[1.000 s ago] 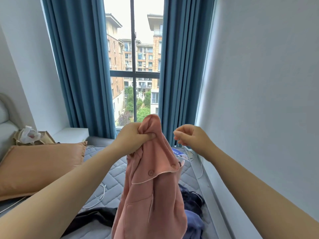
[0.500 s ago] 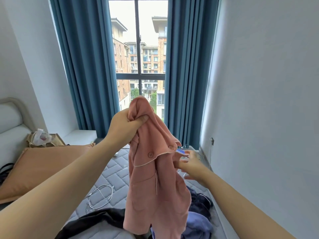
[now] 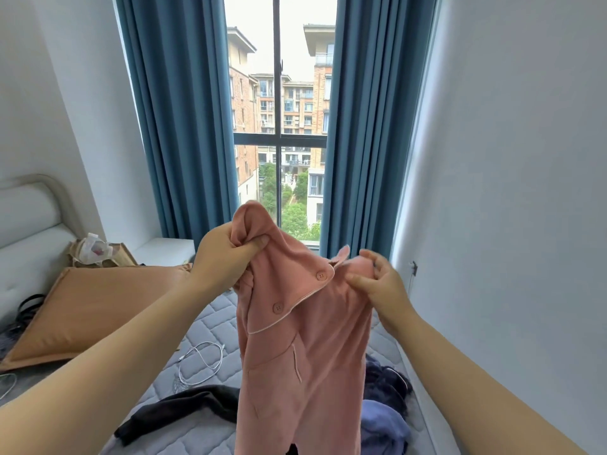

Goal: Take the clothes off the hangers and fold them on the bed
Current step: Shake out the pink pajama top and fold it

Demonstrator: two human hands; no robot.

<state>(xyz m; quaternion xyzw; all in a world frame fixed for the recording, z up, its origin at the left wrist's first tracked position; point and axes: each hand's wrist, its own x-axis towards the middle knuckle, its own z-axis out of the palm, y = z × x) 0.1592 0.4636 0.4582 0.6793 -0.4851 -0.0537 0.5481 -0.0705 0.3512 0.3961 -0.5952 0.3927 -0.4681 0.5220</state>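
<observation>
Currently the left hand (image 3: 226,257) is gripping one shoulder of the top (image 3: 302,372), thumb and curled fingers bunching the pink cloth at its highest point. The right hand (image 3: 381,287) is pinching the opposite shoulder beside the collar, thumb below and fingertips above, slightly blurred. Between both hands the top is hanging in the air over the bed (image 3: 210,330), front facing the camera, two buttons and a pocket showing, hem running out of frame at the bottom.

No hanger is showing at the neck or shoulders. Judged from that, removal is done for this piece; folding is not yet begun, since no part of it is lying flat.

Around the top, other clothes are lying unfolded on the quilted mattress: a black garment (image 3: 184,407) to the left, a dark heap (image 3: 386,379) and a blue garment (image 3: 382,425) to the right, on the wall side. None is showing a neat fold, so most of the task appears to be left.

A white cable (image 3: 200,359) is lying coiled on the bed just left of the top, and an orange cushion (image 3: 95,310) is resting farther left near the headboard (image 3: 29,224). Beyond the bed, blue curtains (image 3: 184,126) are framing a window (image 3: 279,126).
</observation>
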